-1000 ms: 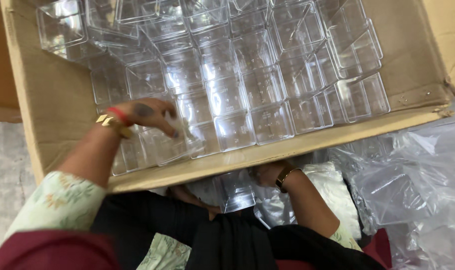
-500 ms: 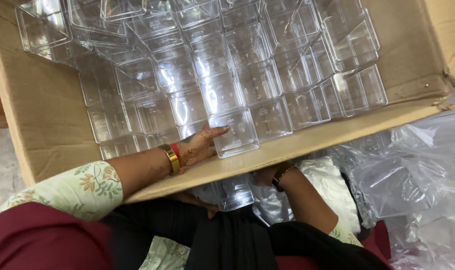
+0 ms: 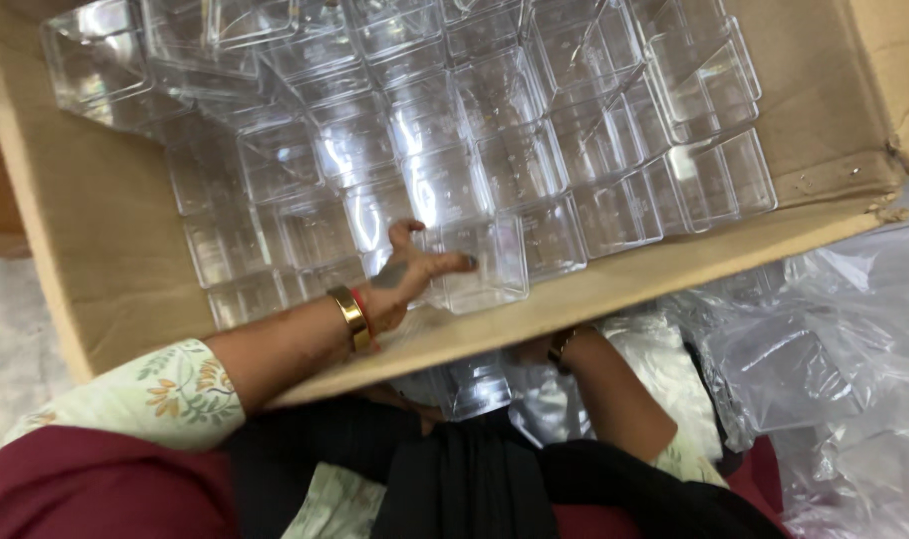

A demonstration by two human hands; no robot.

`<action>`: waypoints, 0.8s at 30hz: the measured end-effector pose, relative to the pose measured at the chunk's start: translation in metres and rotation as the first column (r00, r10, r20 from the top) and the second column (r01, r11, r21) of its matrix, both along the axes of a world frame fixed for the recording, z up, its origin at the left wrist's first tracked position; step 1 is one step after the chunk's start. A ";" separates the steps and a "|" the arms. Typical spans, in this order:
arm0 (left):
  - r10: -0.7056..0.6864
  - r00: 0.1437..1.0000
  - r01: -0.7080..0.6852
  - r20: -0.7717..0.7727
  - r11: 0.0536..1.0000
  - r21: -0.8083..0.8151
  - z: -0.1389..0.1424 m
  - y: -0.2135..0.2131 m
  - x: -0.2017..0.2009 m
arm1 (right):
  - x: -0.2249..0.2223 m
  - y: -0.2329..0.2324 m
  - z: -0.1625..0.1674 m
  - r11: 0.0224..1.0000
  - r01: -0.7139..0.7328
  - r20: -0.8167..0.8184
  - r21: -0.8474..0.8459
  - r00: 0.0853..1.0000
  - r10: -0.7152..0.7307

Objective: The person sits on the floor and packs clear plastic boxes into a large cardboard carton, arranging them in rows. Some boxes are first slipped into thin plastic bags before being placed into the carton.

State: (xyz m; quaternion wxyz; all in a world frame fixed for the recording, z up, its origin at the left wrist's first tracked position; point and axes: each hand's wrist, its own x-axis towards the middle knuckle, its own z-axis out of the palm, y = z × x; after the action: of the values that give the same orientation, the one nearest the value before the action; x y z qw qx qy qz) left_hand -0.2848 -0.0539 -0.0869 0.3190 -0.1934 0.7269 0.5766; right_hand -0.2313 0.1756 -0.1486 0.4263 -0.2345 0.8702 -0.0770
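Nearest the camera is the lap, w/ dark cloth over it. A small clear plastic box (image 3: 471, 384) sits there, just under the near wall of the cardboard box (image 3: 105, 250). The right hand (image 3: 534, 351) is mostly hidden behind that wall; only the wrist w/ a dark band and the forearm show, so can't tell if its grip is wide or closed. To the right lie crinkly clear plastic bags (image 3: 824, 369).

The left arm comes in from the bottom left, w/ a flowery sleeve and a gold and red bangle (image 3: 352, 317) at the wrist. It goes over the near wall and into the cardboard box. The left hand (image 3: 406, 271) lies palm down, fingers spread wide, holding nothing. Its fingertips touch a clear box (image 3: 484, 262) in the row by the near wall.

Farther back, many more clear boxes (image 3: 494, 110) stand packed side by side, rows reaching up to the far wall and the far left corner.
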 end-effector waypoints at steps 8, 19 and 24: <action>0.261 0.920 -0.018 -0.291 0.771 0.636 0.197 -0.047 0.065 | -0.004 0.003 -0.035 0.985 0.172 0.244 0.017 0.954 -0.171; 0.553 0.809 -0.556 0.199 0.613 0.561 0.089 0.010 0.225 | 0.038 0.070 0.024 0.855 0.305 -0.295 -0.421 0.845 -0.446; 0.527 0.844 -0.481 0.101 0.658 0.579 0.056 0.018 0.200 | 0.094 0.071 0.136 0.669 0.290 -0.429 -0.685 0.582 -0.691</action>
State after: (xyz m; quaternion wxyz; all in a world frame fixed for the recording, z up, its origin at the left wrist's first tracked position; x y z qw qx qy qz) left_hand -0.0845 -0.0361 -0.0314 0.1623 -0.2575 0.4428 0.8434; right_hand -0.1373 0.2465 -0.0128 -0.0368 -0.0928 0.9300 -0.3537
